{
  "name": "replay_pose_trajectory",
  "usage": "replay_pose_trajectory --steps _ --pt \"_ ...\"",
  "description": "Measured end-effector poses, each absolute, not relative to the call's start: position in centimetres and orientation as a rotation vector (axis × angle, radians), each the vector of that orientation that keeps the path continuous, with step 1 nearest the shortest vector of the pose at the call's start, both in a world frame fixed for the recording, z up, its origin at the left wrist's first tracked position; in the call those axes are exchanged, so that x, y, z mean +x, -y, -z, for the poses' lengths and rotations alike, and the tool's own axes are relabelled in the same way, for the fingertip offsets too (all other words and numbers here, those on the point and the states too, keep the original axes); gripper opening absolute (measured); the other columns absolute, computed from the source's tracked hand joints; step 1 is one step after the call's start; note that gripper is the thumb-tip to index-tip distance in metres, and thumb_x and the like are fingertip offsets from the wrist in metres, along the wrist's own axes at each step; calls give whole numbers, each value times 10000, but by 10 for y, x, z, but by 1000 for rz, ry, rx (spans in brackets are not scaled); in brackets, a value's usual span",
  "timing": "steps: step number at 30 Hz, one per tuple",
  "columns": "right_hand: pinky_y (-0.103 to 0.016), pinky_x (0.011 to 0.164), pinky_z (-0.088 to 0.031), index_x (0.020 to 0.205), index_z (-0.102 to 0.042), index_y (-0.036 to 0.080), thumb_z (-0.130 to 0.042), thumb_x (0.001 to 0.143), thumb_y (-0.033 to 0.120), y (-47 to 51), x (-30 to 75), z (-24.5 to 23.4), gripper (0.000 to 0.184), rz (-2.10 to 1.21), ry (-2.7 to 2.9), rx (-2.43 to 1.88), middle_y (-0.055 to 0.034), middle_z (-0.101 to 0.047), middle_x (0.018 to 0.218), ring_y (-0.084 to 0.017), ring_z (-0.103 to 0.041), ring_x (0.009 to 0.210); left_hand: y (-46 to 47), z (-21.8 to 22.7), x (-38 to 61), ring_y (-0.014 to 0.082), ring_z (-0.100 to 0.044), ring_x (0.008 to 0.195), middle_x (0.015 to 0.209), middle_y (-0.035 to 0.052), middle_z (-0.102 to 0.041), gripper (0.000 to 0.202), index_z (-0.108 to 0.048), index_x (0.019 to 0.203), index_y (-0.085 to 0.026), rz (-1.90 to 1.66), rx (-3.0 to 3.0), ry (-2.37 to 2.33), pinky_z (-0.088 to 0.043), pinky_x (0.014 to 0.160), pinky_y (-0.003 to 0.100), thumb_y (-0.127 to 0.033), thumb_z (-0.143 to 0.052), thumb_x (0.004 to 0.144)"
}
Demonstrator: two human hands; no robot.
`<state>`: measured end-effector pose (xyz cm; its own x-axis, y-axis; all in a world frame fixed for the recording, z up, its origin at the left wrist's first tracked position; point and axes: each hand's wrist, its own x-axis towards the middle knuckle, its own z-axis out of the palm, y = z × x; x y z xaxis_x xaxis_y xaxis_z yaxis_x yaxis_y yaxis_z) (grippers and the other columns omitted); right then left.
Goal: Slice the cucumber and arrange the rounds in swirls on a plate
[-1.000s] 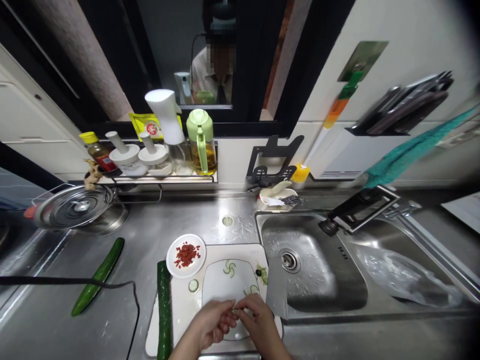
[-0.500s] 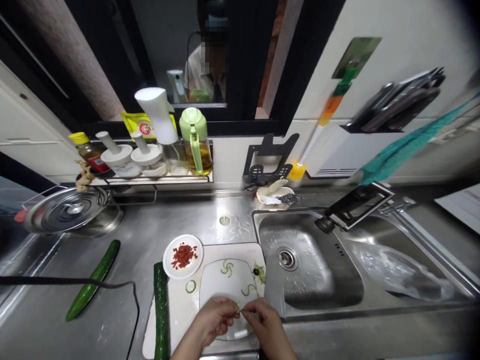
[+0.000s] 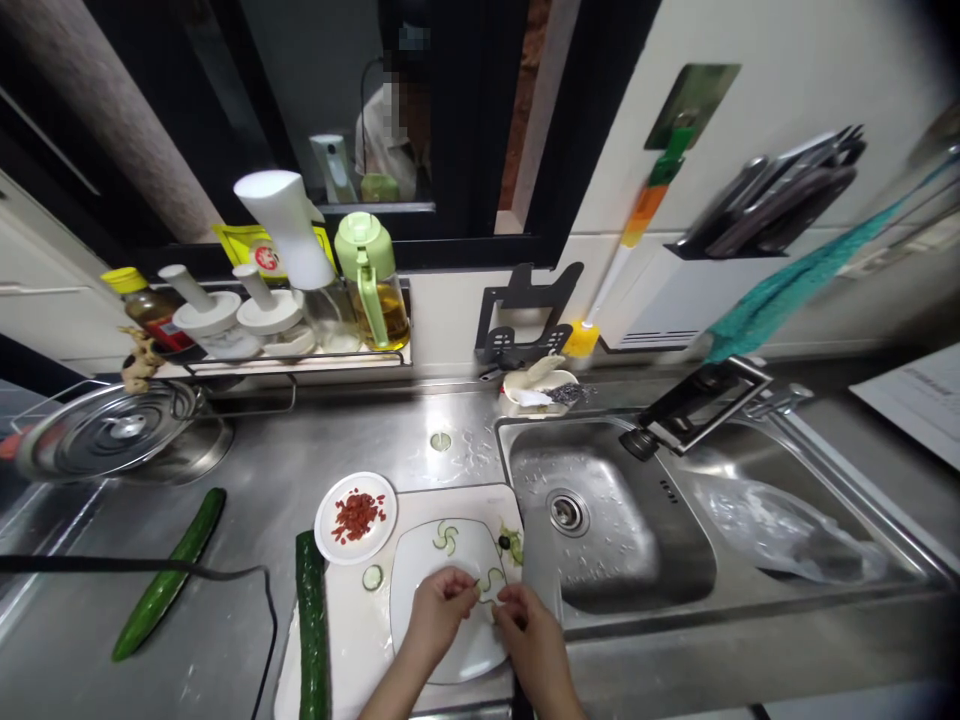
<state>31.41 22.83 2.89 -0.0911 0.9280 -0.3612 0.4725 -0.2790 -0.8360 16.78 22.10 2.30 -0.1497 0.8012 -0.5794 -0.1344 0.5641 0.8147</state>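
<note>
Over the white plate [image 3: 420,640], my left hand [image 3: 444,608] pinches a small cucumber piece between thumb and fingertips. My right hand [image 3: 526,622] is close beside it, its fingertips pinched at another thin cucumber strip [image 3: 487,602]; the fingers partly cover both pieces. Curved cucumber slices [image 3: 445,538] form a swirl at the plate's far side. More curved slices [image 3: 493,580] lie just beyond my fingertips. The plate rests on a white cutting board [image 3: 352,620], with a round cucumber slice [image 3: 373,577] to its left and green scraps [image 3: 513,546] to its right.
A dish of red berries [image 3: 356,518] overlaps the board's far left corner. One cucumber [image 3: 313,630] lies along the board's left edge, another [image 3: 171,575] farther left near a black cable [image 3: 255,572]. The steel sink [image 3: 607,530] is to the right. A condiment shelf [image 3: 300,365] stands behind.
My hands have moved apart slightly and farther forward over the plate, opening a small gap between the fingertips. The whole view has shifted a little.
</note>
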Motion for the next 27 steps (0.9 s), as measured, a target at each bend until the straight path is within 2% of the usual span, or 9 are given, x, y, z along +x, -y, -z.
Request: replay_pose_trajectory --steps 5,8,13,27 --pt "-294 618 -426 830 -489 239 -436 771 279 -232 312 -23 89 -1095 1765 -1725 3 -618 650 -192 -600 636 -231 -16 169 105 -504 527 545 -39 -567 141 -639 675 -175 -812 898 -1674 -374 548 217 -296 -570 693" --pt "-294 661 -429 846 -485 235 -400 787 219 -235 310 -25 104 -958 1880 -1740 -31 -617 734 -199 -602 728 -236 -19 169 128 -542 609 631 -9 -617 138 -659 680 -178 -773 1082 -1754 -382 593 225 -266 -555 706" --pt "-308 676 -419 903 -499 231 -404 800 174 -238 307 -27 151 -787 2017 -1888 -45 -594 769 -212 -583 750 -241 -25 170 153 -563 686 701 19 -635 160 -669 698 -184 -684 1215 -1798 -384 645 245 -244 -524 733" --pt "-321 689 -340 921 -511 225 -399 849 153 -241 298 -39 152 -724 2213 -2050 -46 -625 887 -226 -555 893 -245 -24 175 138 -550 707 741 10 -622 146 -643 717 -193 -495 1273 -1882 -336 649 232 -225 -516 782"
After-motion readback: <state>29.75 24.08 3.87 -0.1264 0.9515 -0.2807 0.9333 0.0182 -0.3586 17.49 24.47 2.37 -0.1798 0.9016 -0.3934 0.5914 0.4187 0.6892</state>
